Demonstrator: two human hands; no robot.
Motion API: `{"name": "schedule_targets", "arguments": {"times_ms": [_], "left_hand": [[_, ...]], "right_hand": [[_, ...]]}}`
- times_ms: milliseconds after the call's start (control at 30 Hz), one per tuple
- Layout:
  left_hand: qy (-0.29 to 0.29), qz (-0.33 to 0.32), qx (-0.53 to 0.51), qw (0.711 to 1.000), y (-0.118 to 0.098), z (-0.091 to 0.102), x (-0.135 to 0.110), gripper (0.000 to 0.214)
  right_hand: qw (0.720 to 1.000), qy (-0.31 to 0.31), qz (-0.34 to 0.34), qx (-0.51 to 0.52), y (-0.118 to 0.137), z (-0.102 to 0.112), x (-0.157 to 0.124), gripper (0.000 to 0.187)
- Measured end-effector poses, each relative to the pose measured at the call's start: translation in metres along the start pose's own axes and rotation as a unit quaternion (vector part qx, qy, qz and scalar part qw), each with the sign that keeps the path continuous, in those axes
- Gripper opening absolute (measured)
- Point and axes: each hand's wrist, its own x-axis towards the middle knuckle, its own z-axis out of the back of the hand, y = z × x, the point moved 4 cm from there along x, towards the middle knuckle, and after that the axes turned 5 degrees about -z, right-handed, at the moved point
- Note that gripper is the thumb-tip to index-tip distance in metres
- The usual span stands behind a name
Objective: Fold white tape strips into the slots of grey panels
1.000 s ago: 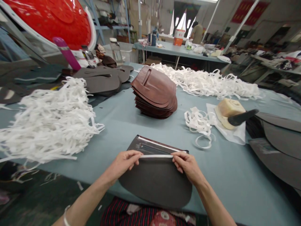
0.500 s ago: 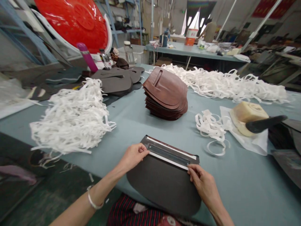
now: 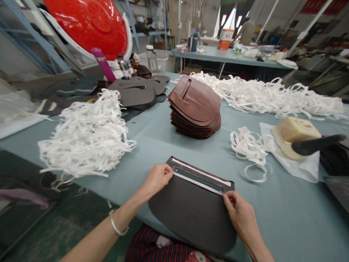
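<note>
In front of me a dark flap-shaped panel [image 3: 193, 214] lies on the table, with a zipper [image 3: 200, 179] set in a long slot near its far edge. One white strip [image 3: 201, 171] runs along that far edge. A second white tape strip [image 3: 197, 183] lies along the near side of the zipper. My left hand [image 3: 159, 178] pinches this strip's left end. At its right end, my right hand [image 3: 240, 211] pinches it between thumb and fingers. Beyond the panel stands a stack of brown leather flaps [image 3: 195, 105], the top one slotted.
Heaps of white strips lie left [image 3: 87, 138] and far right [image 3: 272, 94]; a small tangle [image 3: 249, 149] is nearer. A yellowish glue block [image 3: 296, 134] and a black-handled tool [image 3: 317, 145] rest on white paper. Dark panels [image 3: 136, 92] and a purple bottle [image 3: 103, 64] are back left.
The view has shifted slightly. Both hands keep their pinch at the strip's ends, and the strip lies along the zipper much as before.
</note>
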Motion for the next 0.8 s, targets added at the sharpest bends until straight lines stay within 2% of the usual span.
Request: {"name": "schedule_targets", "arguments": {"times_ms": [167, 433, 533, 633, 733, 800], "left_hand": [[0.001, 0.003, 0.018, 1.0, 0.0, -0.001, 0.001, 0.025], [-0.018, 0.001, 0.085, 0.996, -0.007, -0.002, 0.0, 0.02], [-0.082, -0.075, 0.16, 0.981, -0.017, -0.007, -0.008, 0.015], [-0.136, -0.19, 0.236, 0.943, -0.027, -0.016, -0.02, 0.016], [-0.15, -0.242, 0.284, 0.916, -0.028, -0.022, -0.031, 0.022], [-0.129, -0.259, 0.305, 0.907, -0.027, -0.024, -0.037, 0.03]], "right_hand": [[1.0, -0.01, -0.009, -0.001, 0.001, -0.001, 0.001, 0.03], [0.999, 0.011, -0.038, 0.016, -0.004, -0.002, 0.006, 0.028], [0.998, 0.026, -0.048, 0.031, -0.005, 0.0, 0.006, 0.022], [0.996, 0.032, -0.064, 0.059, -0.005, 0.002, 0.006, 0.019], [0.992, 0.025, -0.08, 0.092, -0.007, 0.004, 0.006, 0.017], [0.988, 0.024, -0.089, 0.121, -0.008, 0.004, 0.006, 0.015]]}}
